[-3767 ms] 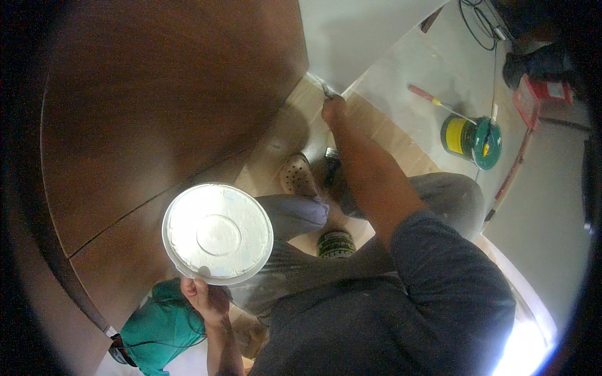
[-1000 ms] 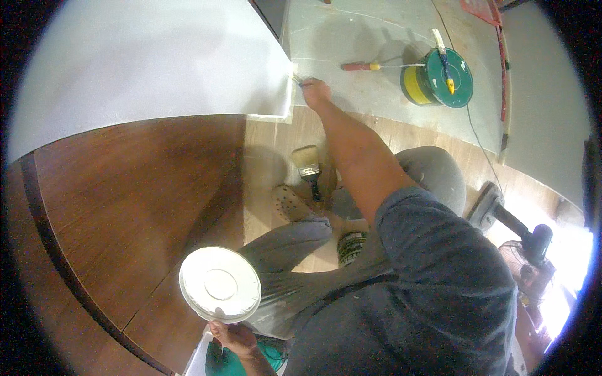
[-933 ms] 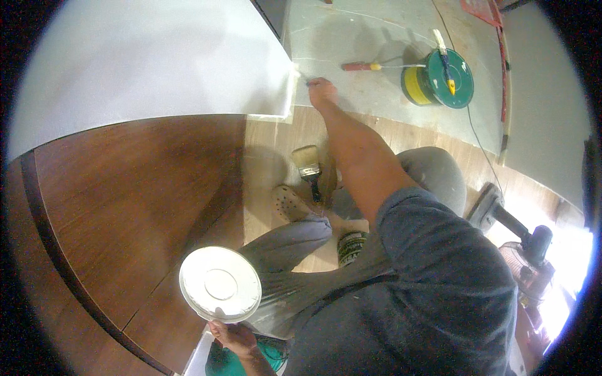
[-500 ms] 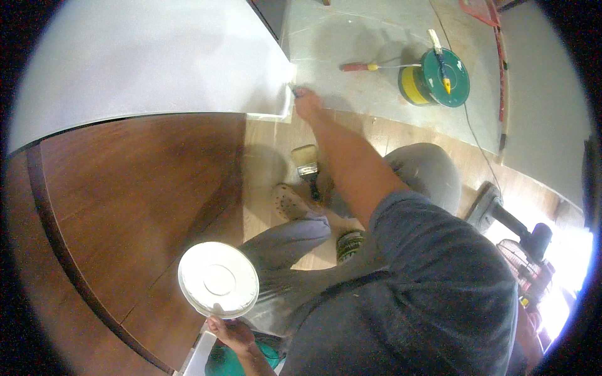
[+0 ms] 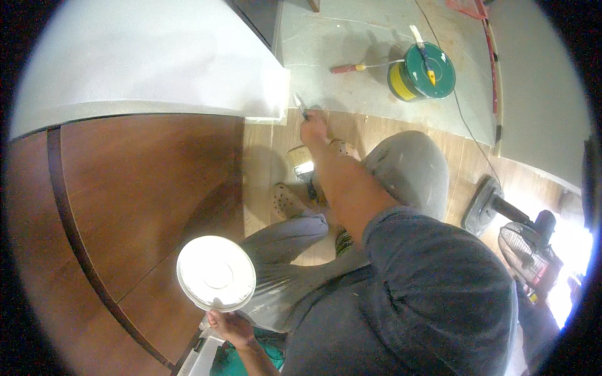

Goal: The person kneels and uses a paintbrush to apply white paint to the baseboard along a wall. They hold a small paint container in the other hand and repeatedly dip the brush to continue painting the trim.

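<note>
In my left hand (image 5: pixel 230 327), closed at its near edge, is a round white bucket lid (image 5: pixel 216 269); the thumb lies near the rim. My right hand (image 5: pixel 315 128) reaches out ahead, fingers closed round a small paintbrush (image 5: pixel 301 106) with a whitish tip. That tip is beside the corner of a white wall (image 5: pixel 188 69), slightly apart from it. Below the right forearm a wide paintbrush (image 5: pixel 304 170) with a dark handle lies by my shoe, partly covered by the arm.
A green-lidded can (image 5: pixel 433 72) carries another brush (image 5: pixel 424 56); beside it lies a red-handled screwdriver (image 5: pixel 348 68). A cord (image 5: pixel 464 119) runs to a standing fan (image 5: pixel 523 250) on the right. Brown wooden panels (image 5: pixel 144 182) cover the left. Something green (image 5: pixel 235 360) is under my left wrist.
My right hand has drawn the small paintbrush back from the wall corner, slightly toward me. The left hand still holds the lid in nearly the same place. The view has shifted slightly.
</note>
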{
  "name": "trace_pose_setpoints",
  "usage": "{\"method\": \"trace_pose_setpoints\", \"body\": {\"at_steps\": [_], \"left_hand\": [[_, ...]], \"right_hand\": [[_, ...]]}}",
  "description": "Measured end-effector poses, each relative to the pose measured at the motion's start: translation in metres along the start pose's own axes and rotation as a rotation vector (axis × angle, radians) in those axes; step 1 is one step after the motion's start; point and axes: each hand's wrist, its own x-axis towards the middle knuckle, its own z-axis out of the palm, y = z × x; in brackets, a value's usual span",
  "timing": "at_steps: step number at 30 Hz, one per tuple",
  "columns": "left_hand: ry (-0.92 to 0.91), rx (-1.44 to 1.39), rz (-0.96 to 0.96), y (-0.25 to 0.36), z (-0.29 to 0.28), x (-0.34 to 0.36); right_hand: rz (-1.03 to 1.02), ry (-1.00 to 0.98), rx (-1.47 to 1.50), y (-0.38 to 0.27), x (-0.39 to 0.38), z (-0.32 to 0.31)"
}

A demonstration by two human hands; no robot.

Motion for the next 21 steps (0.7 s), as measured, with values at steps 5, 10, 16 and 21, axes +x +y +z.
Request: {"method": "trace_pose_setpoints", "body": {"at_steps": [5, 10, 16, 21], "left_hand": [[-0.052, 0.058, 0.015, -0.003, 0.002, 0.007], [0.055, 0.079, 0.018, -0.008, -0.002, 0.001], [0.049, 0.016, 0.007, -0.010, -0.013, 0.000], [0.039, 0.045, 0.002, -0.013, -0.015, 0.006]], "right_hand": [[-0.123, -0.097, -0.143, 0.000, 0.056, 0.027], [-0.260, -0.373, -0.234, 0.022, -0.006, 0.029], [0.007, 0.020, -0.024, 0.001, -0.023, -0.006], [-0.194, -0.091, -0.148, 0.008, 0.009, 0.020]]}}
